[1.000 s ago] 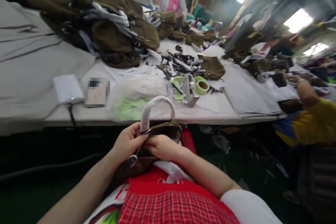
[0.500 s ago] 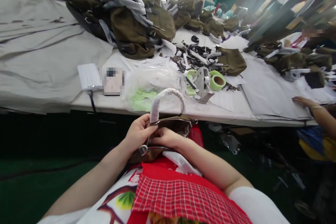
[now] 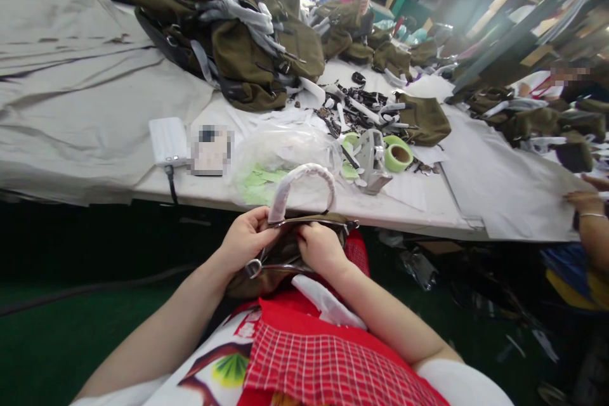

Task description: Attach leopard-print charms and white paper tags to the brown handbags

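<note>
An olive-brown bag (image 3: 273,280) with an open zipper rests at my lap, against the table's front edge. Its handle (image 3: 309,171), wrapped in white, arches up over the table edge. My left hand (image 3: 245,236) pinches the bag's rim at the left foot of the handle, thumb on top. My right hand (image 3: 321,247) reaches into the bag's mouth with curled fingers; the fingertips are partly hidden at the far rim, and I cannot make out what they hold. A metal ring (image 3: 254,268) sits at the zipper's left end.
On the table (image 3: 428,206) lie a clear plastic bag (image 3: 285,146) with green pieces, a tape dispenser (image 3: 372,162), green tape (image 3: 398,153), a white power bank (image 3: 167,141), a phone (image 3: 209,151) and piled olive bags (image 3: 247,57). Another person's hand (image 3: 587,203) is at right.
My right hand has moved right inside the bag's mouth, away from my left hand, which keeps its grip. The other person's hand at right has shifted right. The view has shifted slightly.
</note>
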`<state>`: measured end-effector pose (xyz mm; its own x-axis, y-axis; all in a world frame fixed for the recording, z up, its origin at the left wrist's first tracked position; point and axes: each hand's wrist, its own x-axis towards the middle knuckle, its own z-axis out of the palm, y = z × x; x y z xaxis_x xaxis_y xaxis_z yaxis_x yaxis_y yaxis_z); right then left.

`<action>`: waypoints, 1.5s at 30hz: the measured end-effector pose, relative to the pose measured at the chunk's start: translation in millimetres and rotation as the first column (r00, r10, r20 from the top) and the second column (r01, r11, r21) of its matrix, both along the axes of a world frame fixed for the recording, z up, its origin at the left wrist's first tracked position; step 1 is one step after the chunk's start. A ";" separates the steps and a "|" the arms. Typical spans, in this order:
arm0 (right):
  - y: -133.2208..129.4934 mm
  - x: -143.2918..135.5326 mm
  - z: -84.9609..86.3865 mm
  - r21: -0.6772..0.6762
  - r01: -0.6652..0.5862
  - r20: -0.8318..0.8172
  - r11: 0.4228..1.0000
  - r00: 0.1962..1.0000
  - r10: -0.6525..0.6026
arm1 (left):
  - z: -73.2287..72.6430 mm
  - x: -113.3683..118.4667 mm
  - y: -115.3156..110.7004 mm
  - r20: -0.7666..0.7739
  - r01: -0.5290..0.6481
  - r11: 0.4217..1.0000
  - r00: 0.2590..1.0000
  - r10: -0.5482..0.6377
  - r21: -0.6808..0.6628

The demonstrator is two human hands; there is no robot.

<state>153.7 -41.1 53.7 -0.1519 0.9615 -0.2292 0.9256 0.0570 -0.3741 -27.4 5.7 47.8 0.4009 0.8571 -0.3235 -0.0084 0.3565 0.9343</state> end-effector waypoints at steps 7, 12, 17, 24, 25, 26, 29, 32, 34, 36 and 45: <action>-0.3 -11.3 -7.4 0.070 -0.297 -0.105 0.952 0.947 0.303 | -7.8 -0.3 1.8 -0.082 -0.002 0.995 0.997 0.010 0.101; 0.7 -9.6 -4.3 -0.032 -0.448 -0.126 0.893 0.889 0.441 | -12.6 -5.9 5.9 -0.236 0.073 0.968 0.972 -0.015 0.239; 7.6 -7.8 53.5 0.153 -0.459 -0.314 0.875 0.817 0.483 | -17.3 -11.0 12.8 -0.337 0.238 0.938 0.930 -0.146 0.251; 109.6 -33.7 59.6 0.327 -0.072 0.066 0.942 0.996 0.053 | -12.6 0.6 8.1 -0.539 0.320 0.915 0.830 -0.145 0.245; 125.2 -39.1 47.2 0.258 -0.075 0.141 0.963 0.989 0.039 | -11.9 2.1 6.6 -0.567 0.331 0.911 0.811 -0.142 0.246; 138.1 -44.5 34.5 0.195 -0.074 0.201 0.978 0.979 0.034 | -11.6 2.9 5.2 -0.594 0.345 0.906 0.792 -0.141 0.244; 158.1 -57.8 3.8 0.107 -0.065 0.296 0.992 0.955 0.031 | -13.0 2.0 2.2 -0.637 0.380 0.892 0.757 -0.148 0.244; 159.3 -61.3 -6.4 0.111 -0.079 0.318 0.991 0.947 0.040 | -15.0 -1.0 1.0 -0.625 0.377 0.887 0.768 -0.138 0.267; 157.4 -57.7 -4.6 0.111 -0.091 0.324 0.990 0.945 0.050 | -14.6 -1.4 1.0 -0.608 0.370 0.889 0.782 -0.140 0.271; 155.8 -51.9 -1.2 0.107 -0.091 0.326 0.990 0.944 0.051 | -12.5 0.2 1.4 -0.592 0.371 0.891 0.791 -0.156 0.262; 153.7 -45.4 -4.7 0.133 -0.097 0.287 0.986 0.956 0.056 | -9.0 8.4 -0.1 -0.593 0.370 0.895 0.789 -0.161 0.249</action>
<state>108.3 112.6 49.0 -0.1756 0.9754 -0.1331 0.9828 0.1658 -0.0817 -19.0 5.6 38.8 0.4749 0.8370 -0.2719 0.5835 -0.0682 0.8092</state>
